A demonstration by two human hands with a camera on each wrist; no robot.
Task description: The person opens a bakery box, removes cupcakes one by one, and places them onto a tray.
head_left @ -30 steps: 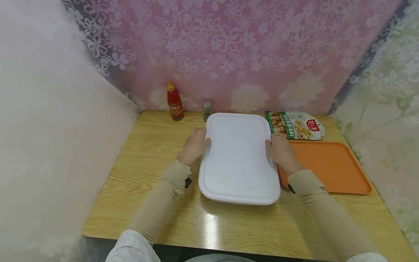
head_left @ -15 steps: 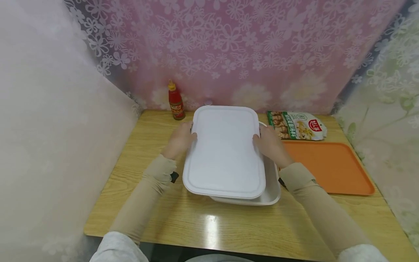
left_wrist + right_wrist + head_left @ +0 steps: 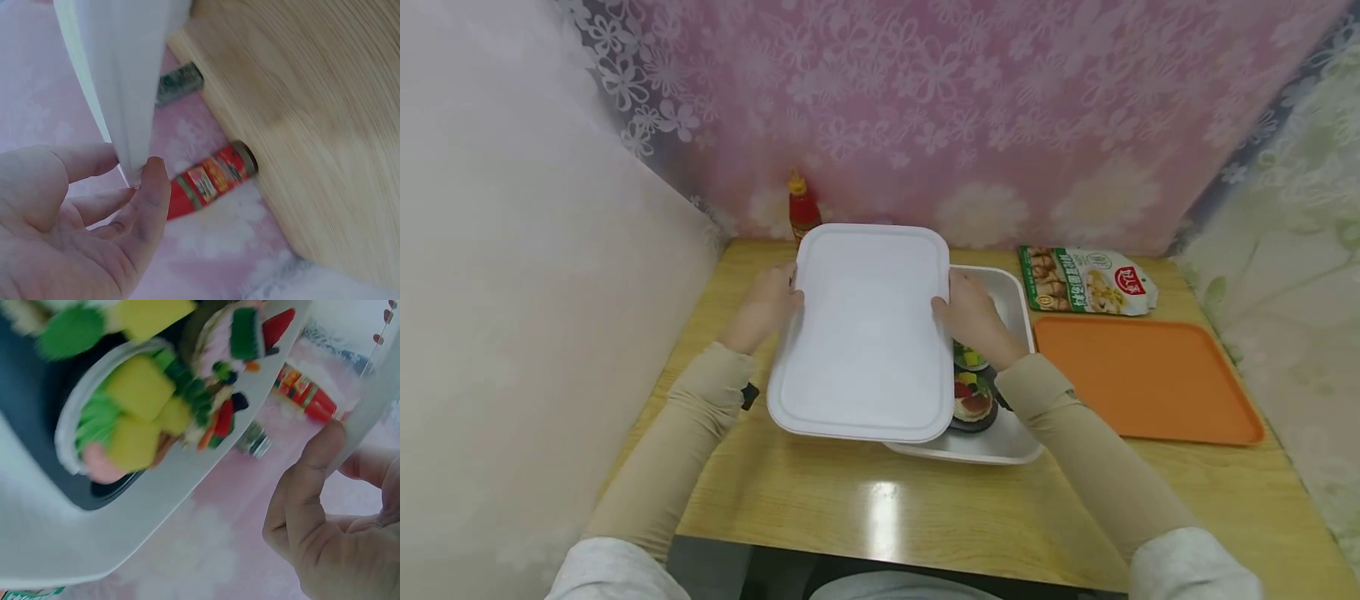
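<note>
Both hands hold a white rectangular lid [image 3: 865, 333] by its long sides, thumbs on top. The left hand [image 3: 763, 308] pinches one edge; in the left wrist view its fingers and thumb close on the lid's rim. Gripping the opposite edge is the right hand [image 3: 973, 317], which hangs over an uncovered white container [image 3: 1015, 293]. The lid is raised and hides the container's left part. Inside, a dark tray [image 3: 31, 419] carries colourful food-like pieces, including a white-rimmed cup [image 3: 72, 419] with yellow chunks [image 3: 140, 387] and green bits.
A red sauce bottle [image 3: 805, 214] with a yellow cap stands at the back, partly behind the lid. Near it is a small jar [image 3: 181, 81], hidden in the head view. An orange tray [image 3: 1150, 379] and a green-white food packet [image 3: 1086, 281] lie right of the container.
Both hands have carried the lid left off the container, first covering it fully. The container's right part and its contents have come into view; the small jar is now hidden in the head view.
</note>
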